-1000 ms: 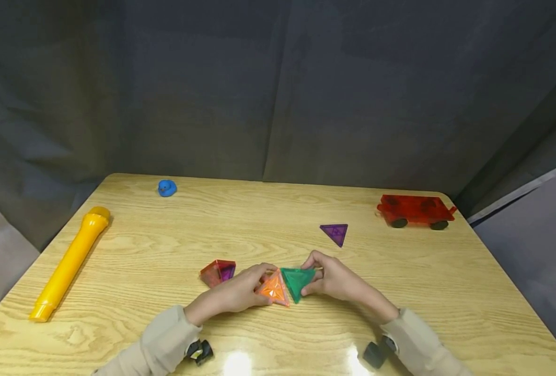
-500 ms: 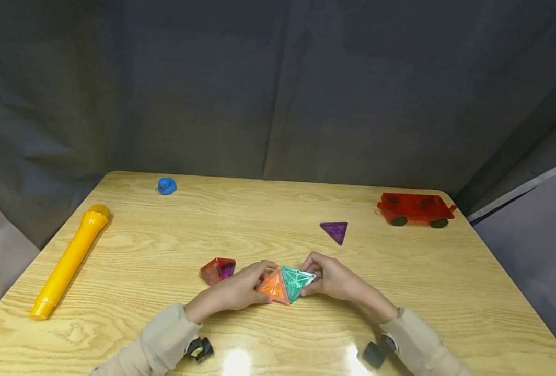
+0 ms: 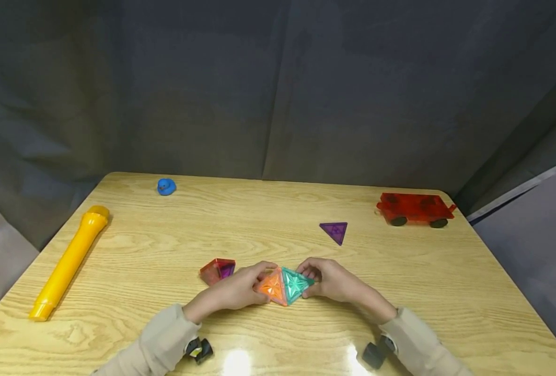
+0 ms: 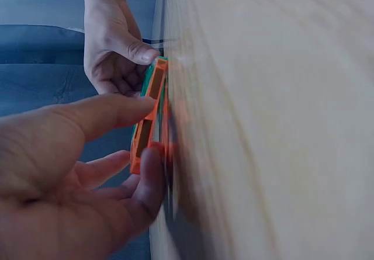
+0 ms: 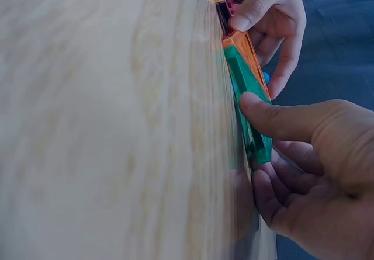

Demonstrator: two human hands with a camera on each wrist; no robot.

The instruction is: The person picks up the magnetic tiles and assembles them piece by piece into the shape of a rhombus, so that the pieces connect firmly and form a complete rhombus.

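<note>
My left hand [image 3: 242, 288] pinches a clear orange triangular magnetic tile [image 3: 272, 287] between thumb and fingers. A green triangular magnetic tile [image 3: 295, 285] is pinched by my right hand [image 3: 333, 279] at its outer corner. The two tiles meet along one edge, just above the tabletop or resting on it; which, I cannot tell. From the left wrist, the orange tile [image 4: 151, 114] shows edge-on, with the green one partly hidden behind it. Seen from the right wrist, the green tile [image 5: 248, 102] lies under the thumb, its near corner between thumb and fingers.
Just left of my left hand stands a red and purple tile shape [image 3: 217, 271]. A purple triangular tile [image 3: 335, 232] lies farther back. Around the wooden table [image 3: 240, 214] are a yellow toy microphone [image 3: 71, 263], a blue rubber duck [image 3: 166, 187] and a red wheeled car base [image 3: 415, 209].
The green tile has tipped over to a flatter angle, and the gap beside the orange tile has closed. My right hand's fingers have shifted slightly; my left hand has barely moved.
</note>
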